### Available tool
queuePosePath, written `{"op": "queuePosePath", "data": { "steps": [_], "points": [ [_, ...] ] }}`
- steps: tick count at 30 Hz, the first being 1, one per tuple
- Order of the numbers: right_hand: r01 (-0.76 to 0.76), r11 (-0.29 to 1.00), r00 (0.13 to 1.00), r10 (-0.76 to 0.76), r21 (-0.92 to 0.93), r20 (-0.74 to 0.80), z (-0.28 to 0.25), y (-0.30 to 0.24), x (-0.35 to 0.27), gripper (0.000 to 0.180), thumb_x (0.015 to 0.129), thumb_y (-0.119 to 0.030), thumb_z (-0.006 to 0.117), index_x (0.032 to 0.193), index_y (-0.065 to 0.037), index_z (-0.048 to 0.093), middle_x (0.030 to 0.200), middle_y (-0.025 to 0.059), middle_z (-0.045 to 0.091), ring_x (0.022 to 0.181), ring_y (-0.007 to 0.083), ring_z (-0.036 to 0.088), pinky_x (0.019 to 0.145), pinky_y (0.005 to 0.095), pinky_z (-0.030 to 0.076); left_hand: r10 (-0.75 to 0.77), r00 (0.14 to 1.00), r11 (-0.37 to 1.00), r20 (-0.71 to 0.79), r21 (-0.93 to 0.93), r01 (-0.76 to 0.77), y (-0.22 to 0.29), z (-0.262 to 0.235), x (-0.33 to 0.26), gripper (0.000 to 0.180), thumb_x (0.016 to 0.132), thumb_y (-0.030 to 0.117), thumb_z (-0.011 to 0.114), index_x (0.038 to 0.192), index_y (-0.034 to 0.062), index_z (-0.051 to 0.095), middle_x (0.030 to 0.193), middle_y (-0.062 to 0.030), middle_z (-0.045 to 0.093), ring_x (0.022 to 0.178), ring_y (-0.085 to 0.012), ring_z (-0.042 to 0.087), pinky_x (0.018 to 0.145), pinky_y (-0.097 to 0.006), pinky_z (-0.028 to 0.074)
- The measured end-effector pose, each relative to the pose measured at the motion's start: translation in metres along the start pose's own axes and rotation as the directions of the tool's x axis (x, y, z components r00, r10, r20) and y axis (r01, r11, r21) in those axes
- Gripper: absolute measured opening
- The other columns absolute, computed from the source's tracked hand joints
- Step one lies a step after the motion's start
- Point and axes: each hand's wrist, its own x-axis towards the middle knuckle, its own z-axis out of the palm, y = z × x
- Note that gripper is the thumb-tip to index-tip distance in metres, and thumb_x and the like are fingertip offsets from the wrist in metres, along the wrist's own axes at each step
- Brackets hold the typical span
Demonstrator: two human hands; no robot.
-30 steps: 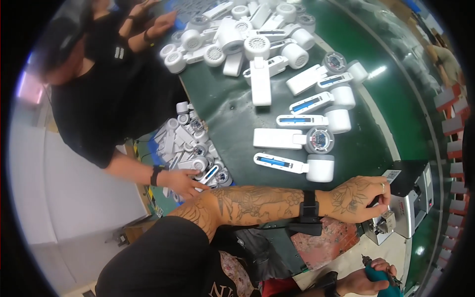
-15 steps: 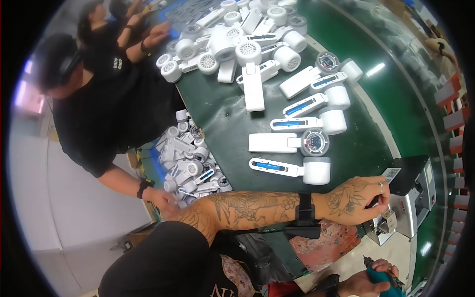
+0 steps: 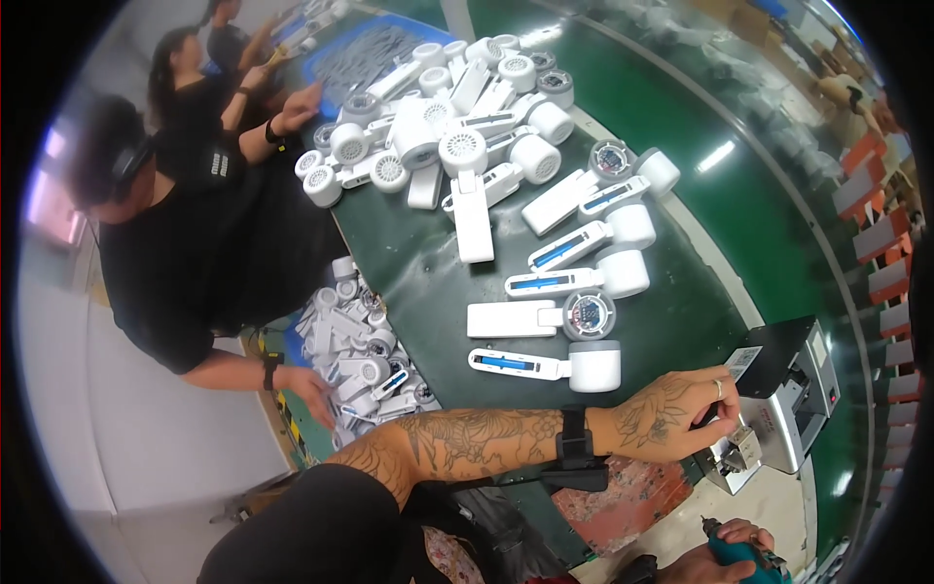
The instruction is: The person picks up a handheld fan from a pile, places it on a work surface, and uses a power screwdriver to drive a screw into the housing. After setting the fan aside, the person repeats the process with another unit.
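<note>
My left hand [image 3: 676,417] reaches across the table, fingers curled and pinched at the front of a small white machine with a raised dark lid [image 3: 783,394]. What the fingertips hold, if anything, is hidden. Below them is the machine's metal front piece [image 3: 736,453]. Low at the right, my right hand [image 3: 708,566] is wrapped round a teal electric screwdriver [image 3: 732,547], its dark tip pointing up and left. Beyond my left forearm, several white handheld fan bodies [image 3: 595,366] lie in a row. Some handles are uncovered, showing a blue battery [image 3: 514,362]; some heads show a circuit board [image 3: 589,313].
A large heap of white fan bodies [image 3: 462,151] covers the table's far end, near a blue tray [image 3: 389,44] of grey parts. More fan bodies [image 3: 365,336] fill a lower spot at the left, beside a co-worker's hand [image 3: 309,389]. A green conveyor belt [image 3: 700,190] runs along the right.
The whole view has shifted, so the table's things appear lower and further left. My left hand stays at the machine, and my right still holds the screwdriver. The co-worker's lower hand has shifted slightly.
</note>
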Motion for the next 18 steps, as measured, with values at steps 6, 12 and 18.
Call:
{"op": "queuePosePath", "data": {
  "steps": [6,12,18],
  "points": [
    [-0.022,0.999,0.999,0.021,0.024,0.025,-0.0019,-0.0011,0.0012,0.062,0.097,-0.056,0.057,0.101,0.006,0.050,0.068,0.0111,0.050,0.053,0.0220,0.047,0.048,0.0324,0.045,-0.028,1.000,1.000,0.010,0.015,0.028,0.0001,0.0009,0.0001,0.012,0.093,0.013,0.063,0.098,0.0037,0.058,0.093,-0.0066,0.056,0.068,-0.0179,0.052,0.063,-0.032,0.045],
    [-0.029,0.999,0.999,0.029,0.027,0.018,-0.0009,-0.0002,0.0012,0.061,0.096,-0.055,0.057,0.101,0.006,0.051,0.068,0.0115,0.050,0.052,0.0222,0.047,0.048,0.0315,0.045,-0.020,1.000,0.999,0.010,0.028,0.020,0.0035,-0.0004,0.0024,0.010,0.092,0.011,0.063,0.099,0.0038,0.059,0.090,-0.0058,0.054,0.068,-0.0165,0.051,0.064,-0.031,0.044],
    [-0.029,0.999,0.999,0.028,0.034,0.026,-0.0018,-0.0014,0.0014,0.060,0.097,-0.054,0.057,0.102,0.006,0.050,0.067,0.0121,0.050,0.052,0.0222,0.047,0.049,0.0314,0.044,-0.056,0.998,0.997,0.033,0.061,0.053,0.0077,-0.0008,0.0036,0.011,0.092,0.011,0.064,0.099,0.0038,0.059,0.090,-0.0049,0.053,0.069,-0.0150,0.050,0.064,-0.030,0.044]
  ]
}}
